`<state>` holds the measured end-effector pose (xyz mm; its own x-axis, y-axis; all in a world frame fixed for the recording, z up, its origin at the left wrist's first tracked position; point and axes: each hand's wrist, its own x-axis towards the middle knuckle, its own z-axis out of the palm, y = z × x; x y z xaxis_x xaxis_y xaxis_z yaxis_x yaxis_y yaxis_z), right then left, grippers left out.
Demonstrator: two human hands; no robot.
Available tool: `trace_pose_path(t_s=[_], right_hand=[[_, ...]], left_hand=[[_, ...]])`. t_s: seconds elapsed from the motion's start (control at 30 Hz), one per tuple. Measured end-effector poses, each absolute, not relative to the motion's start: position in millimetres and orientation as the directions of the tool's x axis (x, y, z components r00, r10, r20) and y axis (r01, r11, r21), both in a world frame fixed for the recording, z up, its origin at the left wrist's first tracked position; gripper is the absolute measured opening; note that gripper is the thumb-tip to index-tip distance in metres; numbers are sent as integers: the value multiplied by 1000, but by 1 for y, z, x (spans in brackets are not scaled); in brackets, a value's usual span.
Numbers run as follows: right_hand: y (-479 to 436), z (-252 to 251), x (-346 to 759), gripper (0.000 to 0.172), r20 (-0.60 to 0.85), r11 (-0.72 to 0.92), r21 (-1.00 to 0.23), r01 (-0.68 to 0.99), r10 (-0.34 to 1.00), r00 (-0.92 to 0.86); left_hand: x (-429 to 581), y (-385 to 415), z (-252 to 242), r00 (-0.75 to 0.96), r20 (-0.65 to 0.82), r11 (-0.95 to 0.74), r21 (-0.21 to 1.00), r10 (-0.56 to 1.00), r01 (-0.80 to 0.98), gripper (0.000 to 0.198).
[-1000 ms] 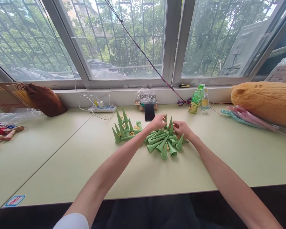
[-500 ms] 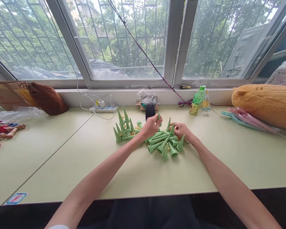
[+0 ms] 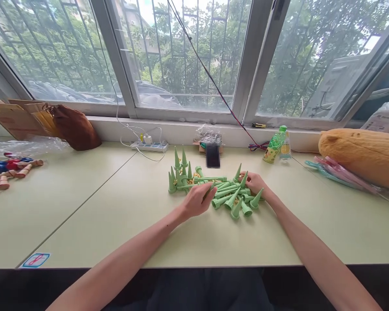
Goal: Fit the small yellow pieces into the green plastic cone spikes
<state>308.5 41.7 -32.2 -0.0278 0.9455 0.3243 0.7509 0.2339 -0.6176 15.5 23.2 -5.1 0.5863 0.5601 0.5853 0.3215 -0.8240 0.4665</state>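
My left hand (image 3: 197, 201) is gripping a green cone (image 3: 210, 189) beside the cone pile (image 3: 235, 196). My right hand (image 3: 256, 183) is lying curled on it; its grip I cannot tell.

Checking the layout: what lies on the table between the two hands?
In the head view, a heap of green cones lying on their sides fills the stretch between the left hand and the right hand.

I see light green cones (image 3: 232, 196) on a pale yellow-green table (image 3: 116, 216), a brown pouch (image 3: 74, 128) upper left.
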Motion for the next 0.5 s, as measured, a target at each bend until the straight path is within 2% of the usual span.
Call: trace_pose_path(t_s=[0.17,0.23,0.37,0.43,0.5], right_hand=[[40,-33,307,38,349,215,-631,745,937,25],[38,-34,307,40,349,200,-639,743,936,48],[34,-34,309,43,315,163,-705,690,944,100],[32,-33,310,45,329,155,-738,657,932,150],[28,-31,311,50,393,153,-747,647,887,244]], left_hand=[[20,20,-3,640,567,-852,400,520,338,36],[19,19,-3,609,583,-839,440,538,320,37],[14,14,-7,479,565,-725,633,672,271,44],[10,12,-8,458,558,-709,645,692,285,45],[7,12,-9,472,559,-724,608,682,326,44]])
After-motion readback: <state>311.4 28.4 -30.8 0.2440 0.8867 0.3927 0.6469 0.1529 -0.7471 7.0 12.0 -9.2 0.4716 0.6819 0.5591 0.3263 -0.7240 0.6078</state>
